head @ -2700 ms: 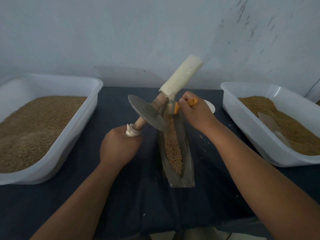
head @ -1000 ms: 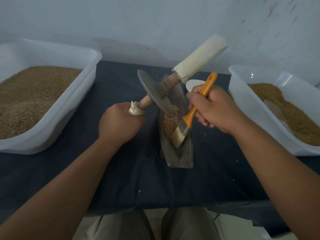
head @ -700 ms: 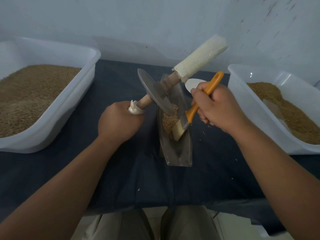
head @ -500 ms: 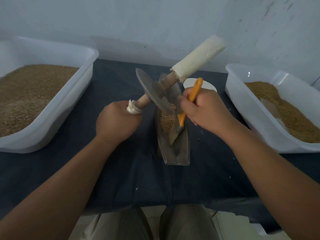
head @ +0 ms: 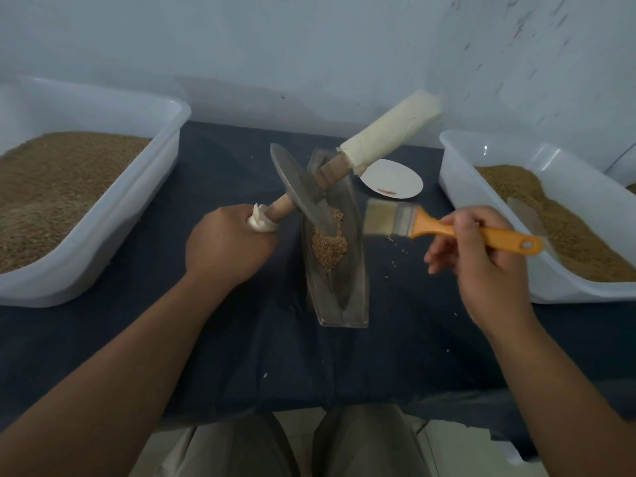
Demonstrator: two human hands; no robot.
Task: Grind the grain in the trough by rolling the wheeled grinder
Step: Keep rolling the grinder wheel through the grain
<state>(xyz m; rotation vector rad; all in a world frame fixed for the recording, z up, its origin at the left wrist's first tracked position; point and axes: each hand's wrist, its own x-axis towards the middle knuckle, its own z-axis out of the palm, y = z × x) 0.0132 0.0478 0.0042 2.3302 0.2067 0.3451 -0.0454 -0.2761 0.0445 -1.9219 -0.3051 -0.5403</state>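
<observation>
Grain [head: 328, 247] heaped mid-trough, wheel tipped right over it!

Metal trough [head: 344, 304] sits mid-table [head: 241, 356] on the dark cloth, running from near edge to far. The wheeled grinder [head: 299, 191] leans hard, lower rim in the heap, its cloth-wrapped far handle end up in the air. Left hand [head: 227, 246] is fisted round the low handle end. Right hand [head: 481, 263] grips the orange-handled brush [head: 426, 226] between fingers and thumb, bristles just right of the trough. Left tub [head: 103, 242] and right tub [head: 481, 215], both holding grain, flank at the side edges; a white plate [head: 392, 179] lies beyond the brush.
</observation>
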